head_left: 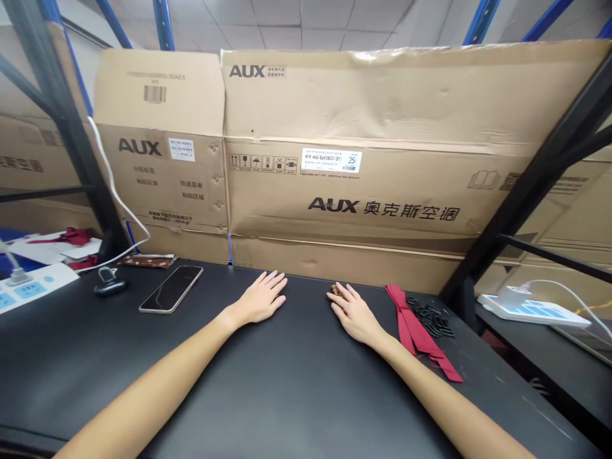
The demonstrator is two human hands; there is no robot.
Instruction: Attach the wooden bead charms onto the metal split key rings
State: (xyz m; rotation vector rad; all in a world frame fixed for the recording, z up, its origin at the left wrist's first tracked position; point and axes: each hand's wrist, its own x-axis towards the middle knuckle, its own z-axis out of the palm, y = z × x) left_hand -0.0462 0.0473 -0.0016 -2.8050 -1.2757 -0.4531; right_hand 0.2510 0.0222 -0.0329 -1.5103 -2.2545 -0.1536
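- Left hand [258, 298] lying open, palm down on black table [296, 395]
- Right hand [351, 312] lying open, fingers touching one small brown object [338, 292] at its 11 o'clock, kind unclear
- One red ribbon [415, 325] lying at right hand's 3 o'clock, touching black loops [433, 317], count unclear
- One phone [171, 289] lying at left hand's 9 o'clock

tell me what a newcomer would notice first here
The large tan AUX cardboard carton stands along the back of the black table and fills most of the view. In front of it, the person's bare left hand and right hand lie flat on the tabletop. A bright red fabric strip stands out just beyond the right hand, and a smartphone lies further left.
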